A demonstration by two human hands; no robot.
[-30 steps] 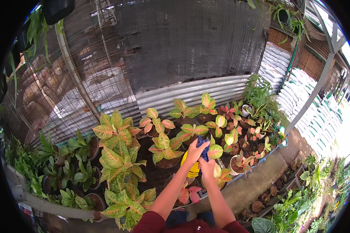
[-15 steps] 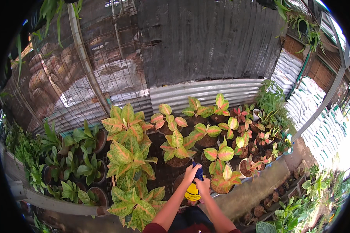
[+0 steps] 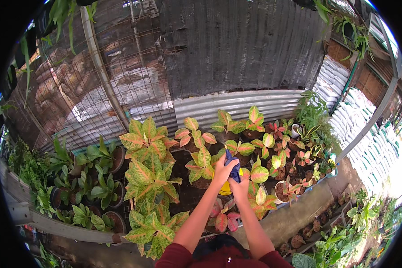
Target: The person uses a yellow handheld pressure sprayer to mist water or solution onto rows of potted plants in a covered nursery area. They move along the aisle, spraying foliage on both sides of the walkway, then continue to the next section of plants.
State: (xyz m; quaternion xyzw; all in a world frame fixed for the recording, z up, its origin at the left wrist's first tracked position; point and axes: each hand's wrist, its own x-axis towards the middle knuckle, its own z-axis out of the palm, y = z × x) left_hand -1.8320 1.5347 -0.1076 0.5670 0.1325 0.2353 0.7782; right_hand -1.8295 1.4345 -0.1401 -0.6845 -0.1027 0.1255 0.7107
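Observation:
Both arms reach forward over a bench of potted plants, holding a spray bottle [image 3: 231, 163] with a dark blue head and a yellow body. My left hand [image 3: 221, 174] is closed around the left side of its blue head. Against the right side, lower down near the blue trigger or handle, my right hand [image 3: 239, 187] is closed too. The nozzle points away from me, toward a pink-and-green leafed plant [image 3: 239, 148]. Part of the yellow body is hidden behind my hands. Below my wrists stands a pot with a red-pink leafed plant [image 3: 223, 216].
Large yellow-green leafed plants [image 3: 149, 178] line the left of the bench. Darker green potted plants [image 3: 103, 190] stand farther left. Small pots, one white [image 3: 281, 192], crowd the right. Behind are corrugated metal [image 3: 241, 107] and wire mesh; white sacks [image 3: 362, 129] are stacked right.
Both hands have moved forward and up with the spray bottle, away from my body. The red-pink plant below my wrists has come into view.

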